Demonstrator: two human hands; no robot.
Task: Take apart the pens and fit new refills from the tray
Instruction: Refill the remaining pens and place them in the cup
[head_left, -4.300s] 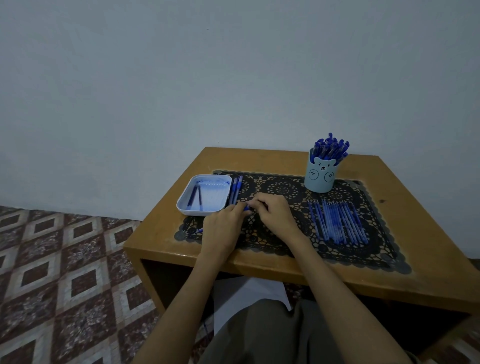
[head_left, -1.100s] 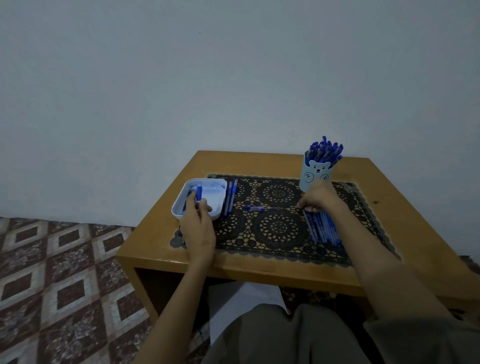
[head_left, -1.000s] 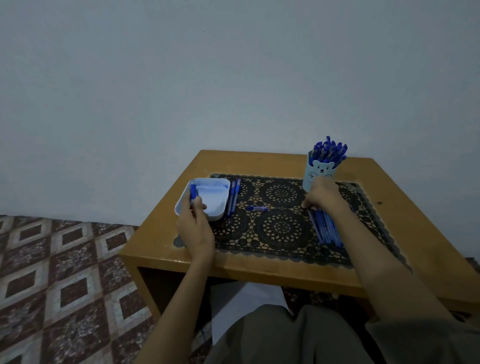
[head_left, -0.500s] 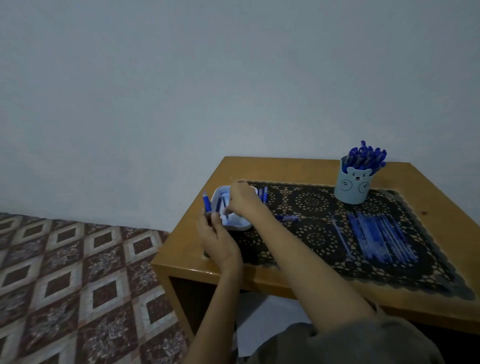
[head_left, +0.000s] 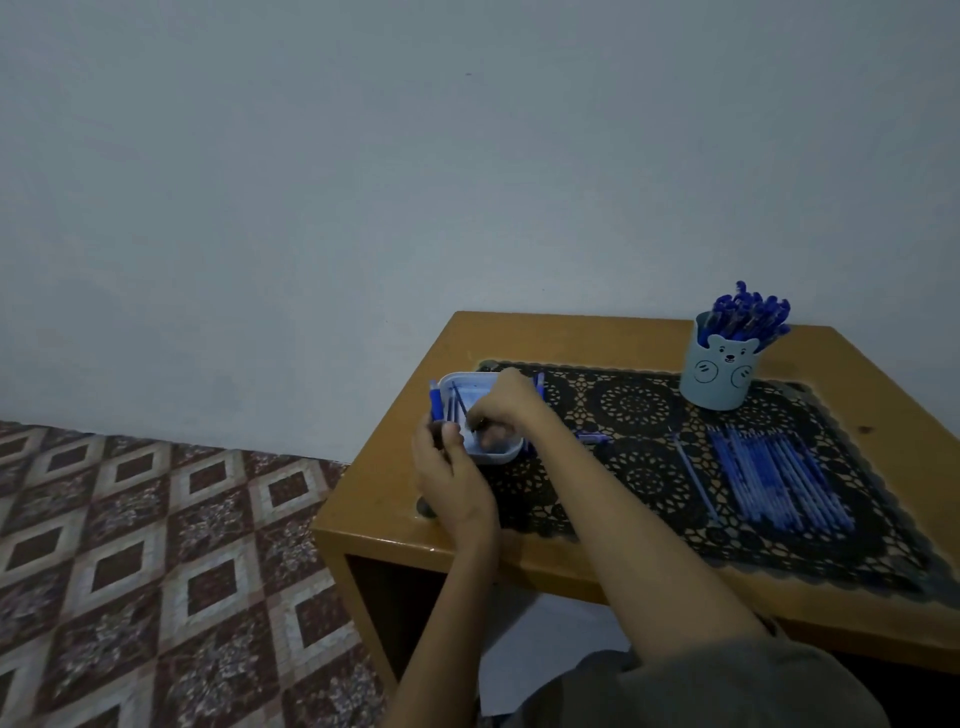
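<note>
L hand (head_left: 453, 480): curled round blue pen (head_left: 435, 404), upright, tray's (head_left: 497, 457) 9 o'clock.
R hand (head_left: 506, 405): dips into tray; we can't tell its grip.

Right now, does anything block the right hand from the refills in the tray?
Nothing visible does. The right hand is inside the open tray, fingertips down among the refills; whether it pinches one I cannot tell. The left hand holds a pen upright at the tray's left rim, beside the reach, not across it.
</note>
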